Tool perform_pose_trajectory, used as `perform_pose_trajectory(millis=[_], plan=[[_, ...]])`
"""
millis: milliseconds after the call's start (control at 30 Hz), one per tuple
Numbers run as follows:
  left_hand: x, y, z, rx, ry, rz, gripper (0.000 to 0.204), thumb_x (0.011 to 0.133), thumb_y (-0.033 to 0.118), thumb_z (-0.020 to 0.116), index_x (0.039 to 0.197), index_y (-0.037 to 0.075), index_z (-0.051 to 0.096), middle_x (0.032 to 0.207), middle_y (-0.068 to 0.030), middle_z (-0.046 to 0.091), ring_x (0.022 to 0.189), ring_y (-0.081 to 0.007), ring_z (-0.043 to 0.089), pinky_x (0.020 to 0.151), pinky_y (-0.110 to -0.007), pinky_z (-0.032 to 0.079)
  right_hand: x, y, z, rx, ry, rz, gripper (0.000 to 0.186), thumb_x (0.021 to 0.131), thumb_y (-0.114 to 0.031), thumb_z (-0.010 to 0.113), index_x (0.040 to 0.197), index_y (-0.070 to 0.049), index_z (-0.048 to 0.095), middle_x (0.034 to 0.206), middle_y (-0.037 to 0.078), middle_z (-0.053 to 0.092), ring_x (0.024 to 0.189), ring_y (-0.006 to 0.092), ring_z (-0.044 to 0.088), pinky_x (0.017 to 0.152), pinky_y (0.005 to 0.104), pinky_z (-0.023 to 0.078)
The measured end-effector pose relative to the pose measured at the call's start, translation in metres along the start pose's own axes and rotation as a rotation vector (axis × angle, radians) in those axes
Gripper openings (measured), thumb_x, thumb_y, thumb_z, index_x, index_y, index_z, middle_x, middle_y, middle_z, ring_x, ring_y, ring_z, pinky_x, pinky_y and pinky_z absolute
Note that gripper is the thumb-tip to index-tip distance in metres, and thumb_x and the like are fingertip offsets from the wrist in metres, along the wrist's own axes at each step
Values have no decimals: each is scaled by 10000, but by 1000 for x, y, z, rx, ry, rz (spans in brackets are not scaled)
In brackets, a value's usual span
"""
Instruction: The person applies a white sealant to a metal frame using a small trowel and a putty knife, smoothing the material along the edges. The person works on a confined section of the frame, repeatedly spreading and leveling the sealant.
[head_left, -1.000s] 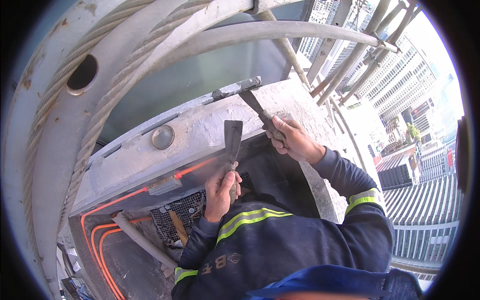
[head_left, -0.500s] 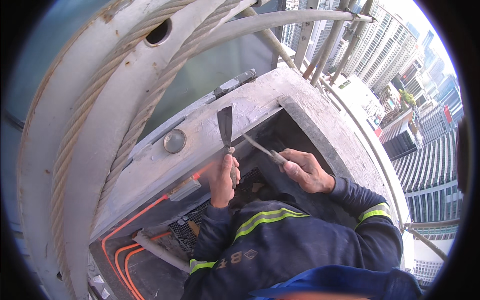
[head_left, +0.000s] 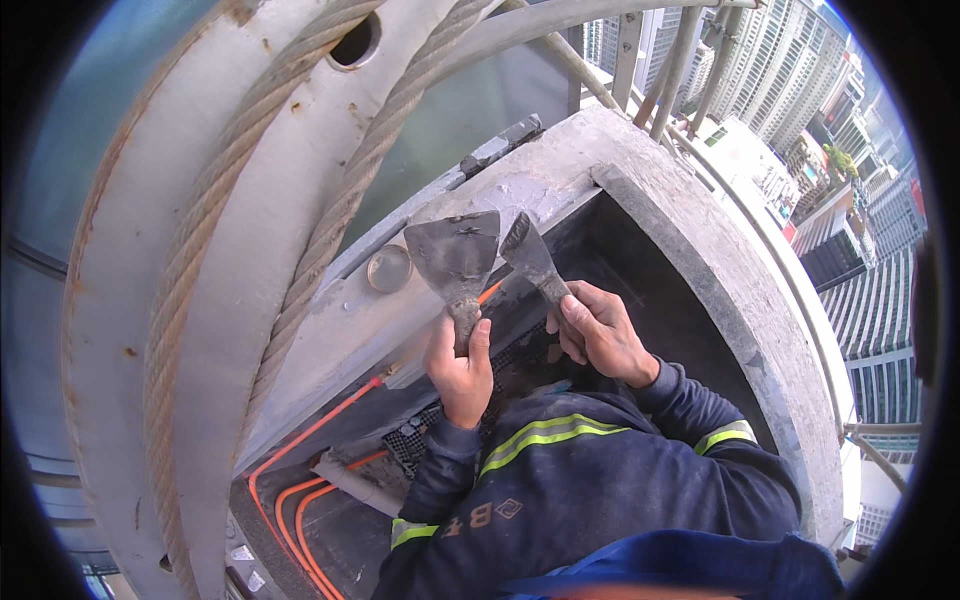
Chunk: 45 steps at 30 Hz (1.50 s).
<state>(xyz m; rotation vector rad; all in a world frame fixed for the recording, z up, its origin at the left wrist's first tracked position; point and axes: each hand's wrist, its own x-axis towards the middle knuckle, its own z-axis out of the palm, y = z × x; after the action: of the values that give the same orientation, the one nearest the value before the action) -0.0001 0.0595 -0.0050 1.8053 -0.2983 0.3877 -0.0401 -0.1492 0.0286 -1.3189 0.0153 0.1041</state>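
Far left: two thick twisted grey steel cables [head_left: 300,240] run up over a white-painted curved metal frame [head_left: 120,330], rust-spotted. Below them, orange cables [head_left: 300,450] loop along the dark floor.

Centre: your left hand [head_left: 462,365] is closed around the handle of a wide grey metal putty knife [head_left: 455,258], thumb up along the handle, blade pointing up and smeared with grey filler. The blade stands in front of the pale concrete ledge [head_left: 560,170], just right of a round metal disc [head_left: 388,268] set in that ledge.

Just right of it: your right hand [head_left: 600,330] is wrapped tight on the handle of a narrower grey putty knife [head_left: 530,258]. Its blade tilts up and to the left, its edge meeting or nearly meeting the right edge of the wide blade; cannot tell if they truly touch.

Both sleeves are dark blue with yellow-green reflective bands [head_left: 545,437].

Right: the concrete rim [head_left: 740,290] curves around a dark recess. Beyond it, pale scaffold pipes [head_left: 660,60] and high-rise buildings [head_left: 860,250] far below.
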Motion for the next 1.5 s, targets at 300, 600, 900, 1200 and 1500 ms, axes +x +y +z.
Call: perform_pose_trajectory(millis=[300,600,900,1200,1500], plan=[[12,1,-8,321,-71,277,376,950,130,734,1237,-93,641,1032,-225,711,914,-353,703,816,-386,540,28,-2,-10,-62,-147,-13,401,1110,-322,502,1179,57,613,845,44,616,549,64,489,477,246,383],[27,-8,-11,169,-82,13,367,976,182,726,1243,-55,638,1025,-126,701,878,-181,662,788,-311,530,40,-41,-25,-183,-247,-63,442,1098,-362,523,1185,64,603,843,52,631,540,59,503,473,230,401],[36,1,22,33,122,71,451,954,119,723,1319,-80,547,1082,-188,639,968,-310,633,873,-413,502,33,-6,10,196,-275,134,399,1110,-376,492,1058,13,561,775,45,564,515,88,484,451,245,360],[6,-28,47,383,43,434,498,924,64,716,1350,-107,525,1139,-274,606,994,-447,636,819,-454,528,41,-39,18,245,-204,-49,402,1116,-328,495,1088,57,608,633,-21,480,491,50,397,450,246,330],[29,-3,29,85,76,87,428,933,45,655,1324,-93,551,1093,-243,598,959,-428,616,812,-452,504,26,-6,7,160,-268,126,432,1086,-401,544,1037,24,606,777,28,601,496,66,474,449,234,369]])
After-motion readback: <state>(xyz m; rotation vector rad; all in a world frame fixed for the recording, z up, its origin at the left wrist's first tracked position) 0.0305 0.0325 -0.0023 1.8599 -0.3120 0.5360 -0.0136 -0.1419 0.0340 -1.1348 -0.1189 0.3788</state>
